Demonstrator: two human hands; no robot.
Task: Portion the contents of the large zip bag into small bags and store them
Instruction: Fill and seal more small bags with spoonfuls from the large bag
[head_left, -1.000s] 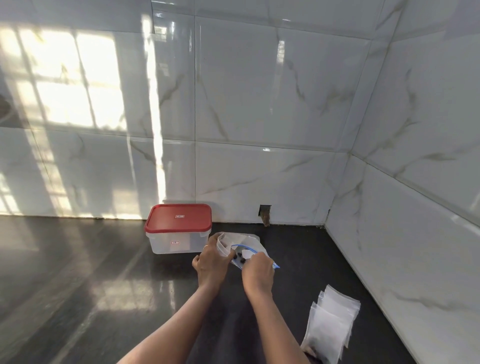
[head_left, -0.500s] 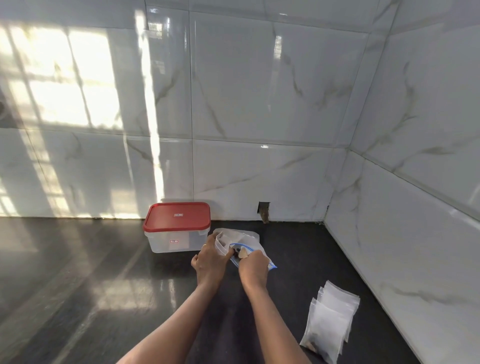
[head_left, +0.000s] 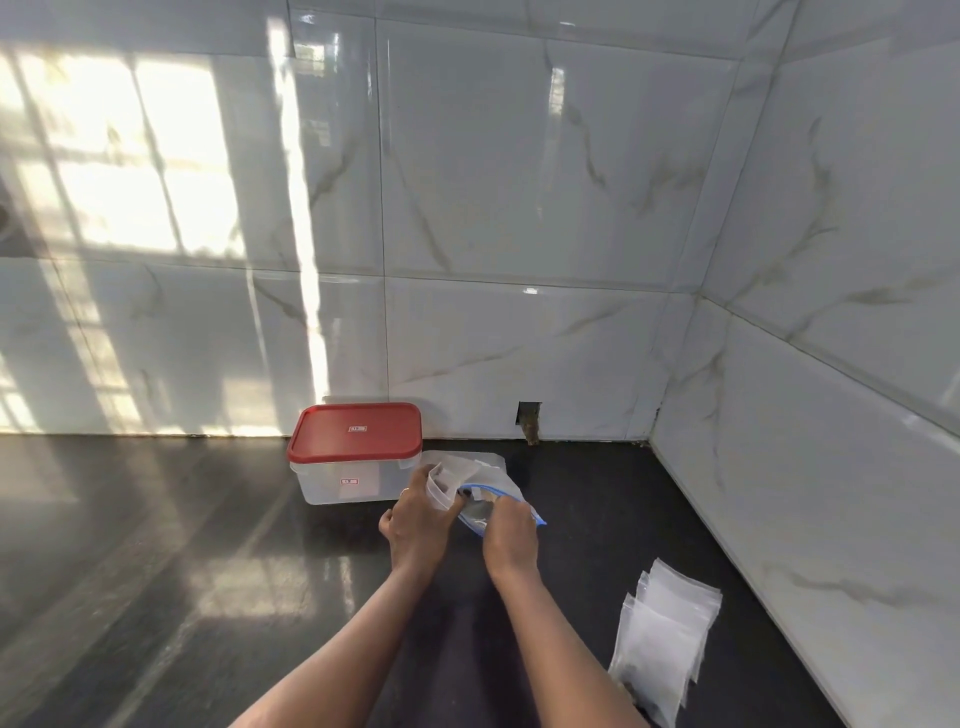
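A small bag (head_left: 441, 486) is gripped in the left hand (head_left: 418, 519), just left of the large zip bag (head_left: 475, 515), which lies on the counter (head_left: 208, 545) under the nearer right hand (head_left: 511, 535). Whether the right hand's fingers are pinched on anything cannot be told.

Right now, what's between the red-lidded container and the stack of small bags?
Head view: both hands, left hand gripping a small bag, right hand at the large zip bag. Past them, bare black counter up to the stack.
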